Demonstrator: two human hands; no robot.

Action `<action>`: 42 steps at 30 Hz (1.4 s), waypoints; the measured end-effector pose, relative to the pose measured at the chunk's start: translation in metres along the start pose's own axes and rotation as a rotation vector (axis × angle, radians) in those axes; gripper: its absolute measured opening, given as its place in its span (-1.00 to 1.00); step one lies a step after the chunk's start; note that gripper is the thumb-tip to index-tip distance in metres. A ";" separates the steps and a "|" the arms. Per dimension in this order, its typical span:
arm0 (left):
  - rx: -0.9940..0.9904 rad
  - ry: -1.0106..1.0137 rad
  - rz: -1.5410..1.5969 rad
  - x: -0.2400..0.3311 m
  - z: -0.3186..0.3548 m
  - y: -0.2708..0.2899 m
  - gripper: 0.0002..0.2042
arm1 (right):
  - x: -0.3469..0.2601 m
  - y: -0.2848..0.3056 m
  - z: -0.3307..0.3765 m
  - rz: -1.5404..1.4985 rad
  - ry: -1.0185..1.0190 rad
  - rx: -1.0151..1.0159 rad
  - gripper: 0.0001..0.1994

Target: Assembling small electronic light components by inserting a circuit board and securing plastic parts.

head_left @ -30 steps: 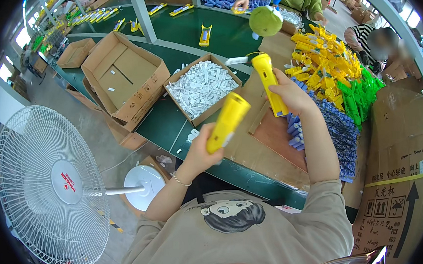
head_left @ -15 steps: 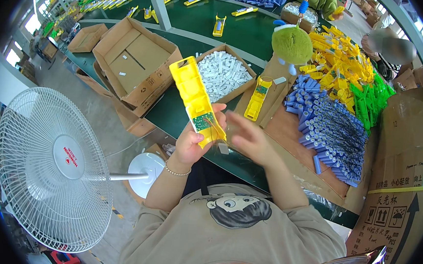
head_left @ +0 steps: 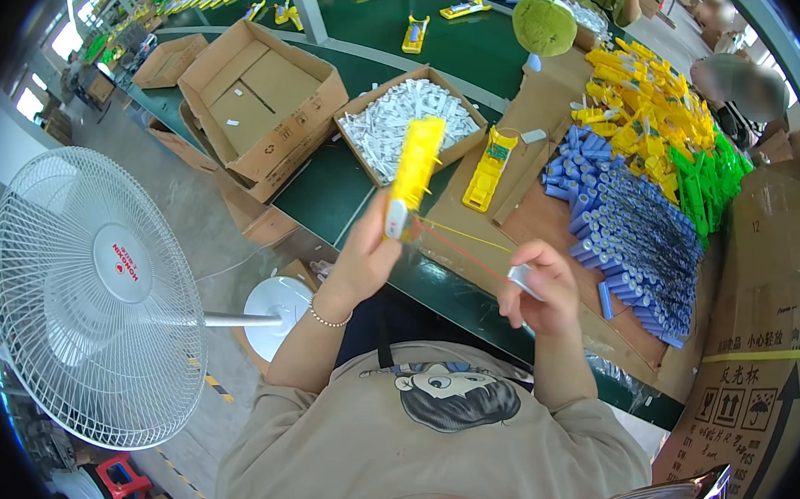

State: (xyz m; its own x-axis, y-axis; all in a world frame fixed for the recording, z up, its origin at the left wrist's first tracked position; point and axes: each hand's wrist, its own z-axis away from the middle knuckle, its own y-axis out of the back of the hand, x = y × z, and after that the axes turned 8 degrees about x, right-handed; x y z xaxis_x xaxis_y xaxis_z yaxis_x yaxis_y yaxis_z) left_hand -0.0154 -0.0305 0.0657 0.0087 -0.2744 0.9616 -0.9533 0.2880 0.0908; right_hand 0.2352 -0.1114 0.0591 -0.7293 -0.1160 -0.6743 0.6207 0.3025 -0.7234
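Observation:
My left hand (head_left: 362, 258) grips the lower end of a yellow plastic housing (head_left: 417, 163), which stands tilted up edge-on and is slightly blurred. A red and a yellow wire (head_left: 465, 245) run from its lower end, stretched across to a small white rectangular piece (head_left: 524, 280). That piece is pinched in the fingers of my right hand (head_left: 550, 292), held apart from the housing to its right. On cardboard beyond the hands lies another yellow housing (head_left: 485, 179) with a green circuit board at its far end. The inside of the held housing is mostly turned out of sight.
A carton of white parts (head_left: 363, 117) stands behind the held housing. To the right are piles of blue cylindrical cells (head_left: 637, 243), yellow housings (head_left: 646, 109) and green parts (head_left: 706, 183). A green plush toy (head_left: 544, 26) hangs above. An open carton (head_left: 253, 100) and a white fan (head_left: 105, 294) are at left.
My left hand has turned the housing from its open face to edge-on. My right hand has moved right and toward me, now holding the white piece and drawing the wires out straight.

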 end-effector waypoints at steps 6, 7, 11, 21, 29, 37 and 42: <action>-0.341 0.242 0.452 -0.025 0.029 -0.038 -0.48 | -0.014 -0.023 0.005 0.181 0.109 0.078 -0.73; -0.331 0.294 0.485 -0.026 0.035 -0.046 -0.47 | -0.015 -0.026 0.004 0.272 0.028 0.216 -0.81; -0.342 0.333 0.398 -0.028 0.046 -0.055 -0.42 | -0.016 -0.022 -0.001 0.409 -0.223 0.418 -0.81; -0.456 0.123 -0.118 -0.025 0.054 -0.061 -0.42 | 0.009 -0.018 -0.008 0.937 0.353 0.749 -0.80; -0.312 -0.059 -0.211 -0.022 0.042 -0.055 -0.19 | 0.006 -0.017 -0.005 0.535 0.010 0.489 -0.48; -0.141 -0.813 -0.490 0.005 0.003 -0.025 -0.70 | 0.003 -0.007 -0.002 0.426 -0.221 0.131 -0.54; -0.231 -0.726 -0.484 -0.001 0.018 -0.044 -0.58 | 0.007 -0.008 -0.002 0.258 -0.095 0.226 -0.54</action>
State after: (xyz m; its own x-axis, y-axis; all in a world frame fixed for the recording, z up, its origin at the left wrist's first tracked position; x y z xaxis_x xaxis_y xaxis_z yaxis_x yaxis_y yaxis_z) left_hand 0.0208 -0.0593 0.0558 0.1261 -0.9028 0.4112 -0.8098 0.1457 0.5683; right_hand 0.2245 -0.1124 0.0600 -0.5169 -0.1538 -0.8421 0.8366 0.1178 -0.5351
